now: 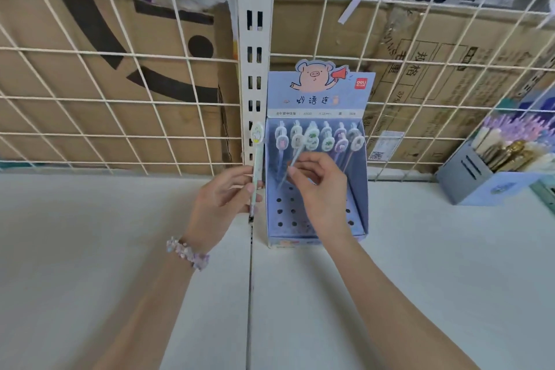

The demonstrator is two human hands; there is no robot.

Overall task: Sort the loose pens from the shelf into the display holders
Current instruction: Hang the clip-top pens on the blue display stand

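Pale blue card forms the display holder (357, 189) at the centre of the frame: a boxy tray with a punched, hole-dotted insert and a tall back panel topped by a cut-out cartoon pig. It stands on the smooth white shelf (105, 249), against the white wire grid (120, 99) with brown corrugated cardboard behind it.

My left hand (222, 204), a beaded bracelet (187, 252) on its wrist, pinches one slim pen (257, 159) between thumb and curled fingers just left of the holder. The pen stands nearly upright, its flat oval topper up beside the slotted metal upright (254, 39).

My right hand (318, 189) reaches over the holder's insert, fingers curled, thumb and forefinger pinching the thin translucent barrel of a second pen (295, 156) that leans up into the back rows. There a cluster of pens (330, 138) stands in the holes, their rounded oval toppers crowding together in white, green and lilac.

At the right edge of the frame a grey-blue box (468, 177) holds gold and pastel pens.
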